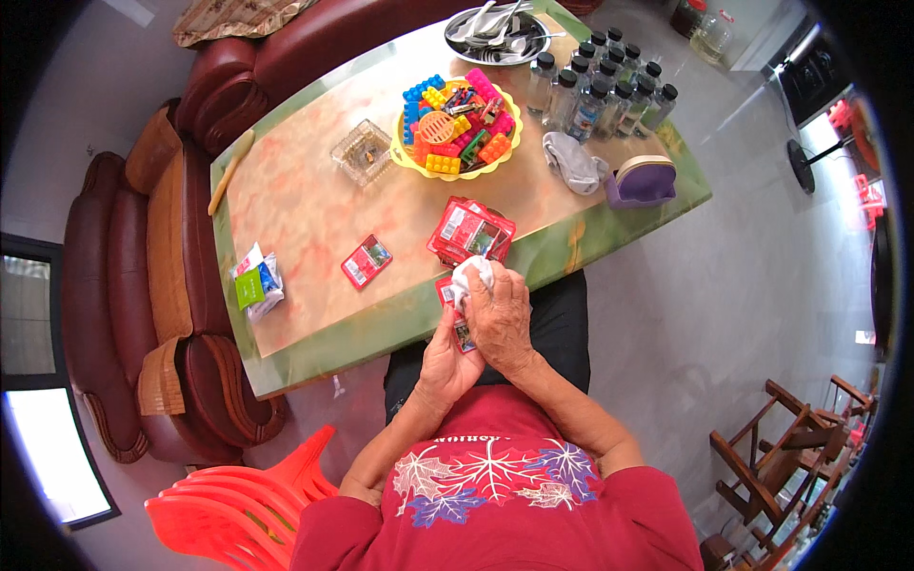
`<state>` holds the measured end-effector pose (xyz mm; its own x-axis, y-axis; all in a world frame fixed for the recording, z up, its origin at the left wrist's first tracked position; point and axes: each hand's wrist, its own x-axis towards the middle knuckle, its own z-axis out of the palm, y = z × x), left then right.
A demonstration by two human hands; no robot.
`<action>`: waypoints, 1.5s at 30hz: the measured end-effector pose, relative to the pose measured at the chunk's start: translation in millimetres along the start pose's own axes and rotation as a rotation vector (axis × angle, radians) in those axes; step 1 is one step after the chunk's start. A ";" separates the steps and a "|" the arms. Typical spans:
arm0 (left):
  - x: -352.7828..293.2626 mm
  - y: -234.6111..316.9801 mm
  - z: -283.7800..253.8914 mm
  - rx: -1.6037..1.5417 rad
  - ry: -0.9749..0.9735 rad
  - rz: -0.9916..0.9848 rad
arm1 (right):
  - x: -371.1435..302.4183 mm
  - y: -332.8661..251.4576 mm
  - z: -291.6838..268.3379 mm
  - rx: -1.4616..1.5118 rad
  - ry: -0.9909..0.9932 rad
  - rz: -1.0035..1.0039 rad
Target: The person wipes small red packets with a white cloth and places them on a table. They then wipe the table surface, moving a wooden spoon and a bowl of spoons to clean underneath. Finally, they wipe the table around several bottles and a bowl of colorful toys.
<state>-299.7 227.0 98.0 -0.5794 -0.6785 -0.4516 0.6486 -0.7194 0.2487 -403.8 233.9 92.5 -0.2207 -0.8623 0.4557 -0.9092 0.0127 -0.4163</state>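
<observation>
Near the table's front edge, my left hand (pixel 444 368) grips a flat red picture card (pixel 464 336), its fingers closed round the lower part. My right hand (pixel 503 322) lies over the card, closed on a bunched white cloth (pixel 471 276) that is pressed against the card's upper part. Much of the card is covered by the cloth and fingers. Just beyond my hands sits an untidy stack of similar red cards (pixel 470 230). A single red card (pixel 367 261) lies flat on the table to the left of the stack.
On the table (pixel 295 219) stand a yellow basket (pixel 459 175) of toy bricks, a glass ashtray (pixel 350 164), several black-capped bottles (pixel 588 109), a grey cloth (pixel 574 162), a purple holder (pixel 643 188), a tissue pack (pixel 269 285) and a cutlery plate (pixel 488 59). A red plastic chair (pixel 233 504) is at lower left.
</observation>
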 end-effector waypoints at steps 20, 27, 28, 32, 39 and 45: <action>14.5 12.3 2.0 0.383 0.036 0.276 | 6.2 27.2 -47.9 1.354 -0.378 0.657; 9.4 2.4 5.2 0.716 0.192 0.430 | -1.3 9.8 -24.7 0.784 -0.068 0.302; 5.0 -1.4 6.4 0.626 0.128 0.395 | -2.6 7.0 -22.4 0.700 -0.064 0.264; -1.2 1.3 6.1 0.508 0.023 0.279 | -9.6 -7.2 -18.4 0.555 -0.042 -0.012; 6.7 25.6 -14.8 0.157 -0.089 0.126 | -34.3 -7.7 -34.2 0.802 -0.322 -0.144; 10.1 32.8 -11.2 0.073 -0.134 0.077 | -16.3 -1.2 -53.6 0.961 -0.306 -0.013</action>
<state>-278.8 198.2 92.0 -0.5936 -0.7419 -0.3118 0.6586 -0.6705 0.3416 -418.0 275.1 127.7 0.0099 -0.9541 0.2995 -0.2106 -0.2948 -0.9321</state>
